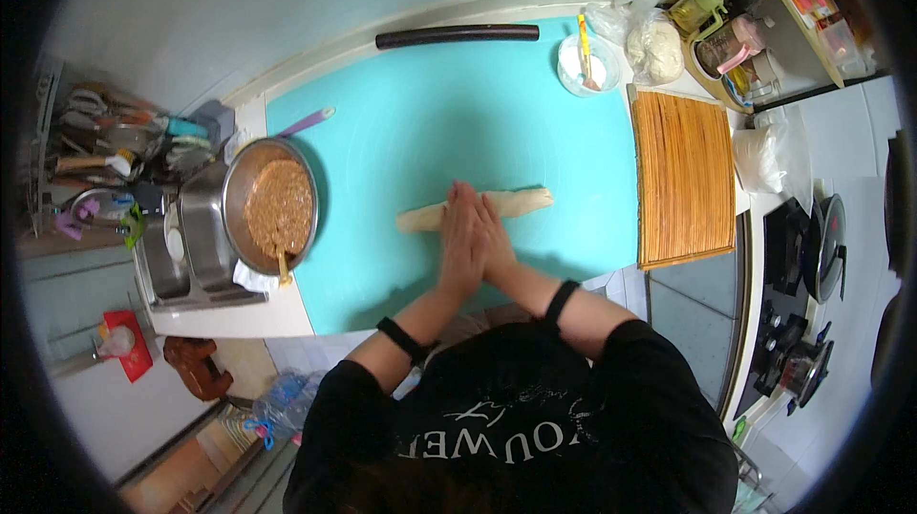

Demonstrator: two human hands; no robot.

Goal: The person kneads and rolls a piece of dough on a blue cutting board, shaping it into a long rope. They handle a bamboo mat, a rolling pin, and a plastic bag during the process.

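Note:
A long pale roll of dough (526, 203) lies slightly aslant on a turquoise silicone mat (458, 113). My left hand (462, 242) and my right hand (496, 238) meet side by side over the middle of this roll. Their fingers are stretched out, held close together and point away from me. Both ends of the dough show beyond my hands; its middle is covered. The undersides of my hands are hidden, so any grip on the dough cannot be made out.
At left a steel bowl (236, 234) of brown filling stands beside the sink (208, 249). A purple-handled tool (306, 123), dark rolling pin (457, 35) and plastic tub of white powder (571, 77) rest behind. Right are a slatted board (684, 177) and bagged dough (655, 55).

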